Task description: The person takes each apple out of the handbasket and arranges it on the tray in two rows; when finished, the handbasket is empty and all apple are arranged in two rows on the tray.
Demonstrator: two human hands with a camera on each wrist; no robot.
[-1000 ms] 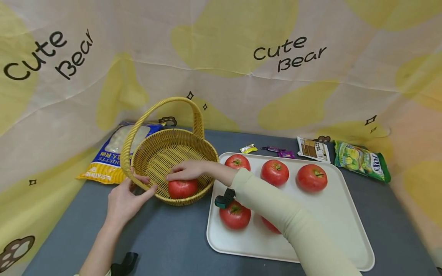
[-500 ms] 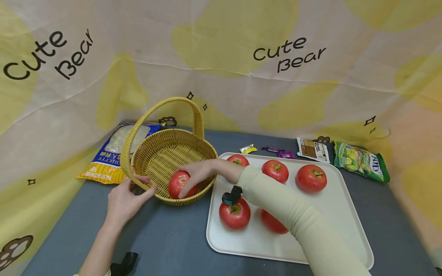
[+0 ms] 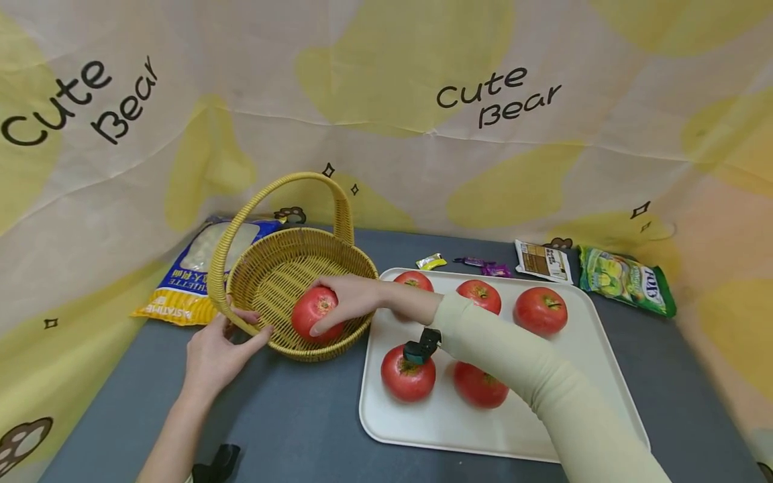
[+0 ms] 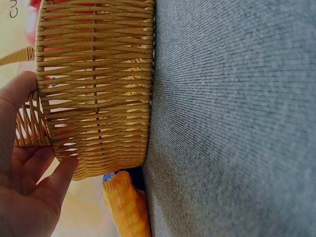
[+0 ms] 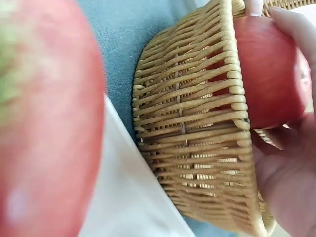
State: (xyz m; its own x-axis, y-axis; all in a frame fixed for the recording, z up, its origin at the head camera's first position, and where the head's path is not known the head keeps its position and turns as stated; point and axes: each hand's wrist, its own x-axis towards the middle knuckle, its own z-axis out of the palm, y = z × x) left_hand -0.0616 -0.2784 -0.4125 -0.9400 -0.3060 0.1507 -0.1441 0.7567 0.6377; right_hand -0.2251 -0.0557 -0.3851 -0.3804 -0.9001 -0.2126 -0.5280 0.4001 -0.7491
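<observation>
A yellow wicker basket (image 3: pixel 290 253) with a tall arched handle stands on the table. My left hand (image 3: pixel 217 359) holds its near left rim by the handle's foot, thumb outside the weave in the left wrist view. Inside the basket, my right hand (image 3: pixel 356 298) grips a red apple (image 3: pixel 306 315), its blossom end turned up and toward me. The right wrist view shows the thumb and fingers round this apple (image 5: pixel 269 74), partly above the rim. To the right, a white tray (image 3: pixel 561 376) carries several more apples, including one (image 3: pixel 408 376) beneath my right wrist.
A blue and yellow pasta bag (image 3: pixel 187 275) lies behind the basket at left. Along the back are a yellow candy (image 3: pixel 431 261), purple candies (image 3: pixel 496 270), a brown and white packet (image 3: pixel 543 261) and a green bag (image 3: pixel 628 280). A printed cloth hangs behind the table.
My right hand has changed its hold on the apple in the basket, its thumb now across the near side. The apple has turned to show its blossom end. My left hand stays on the rim.
</observation>
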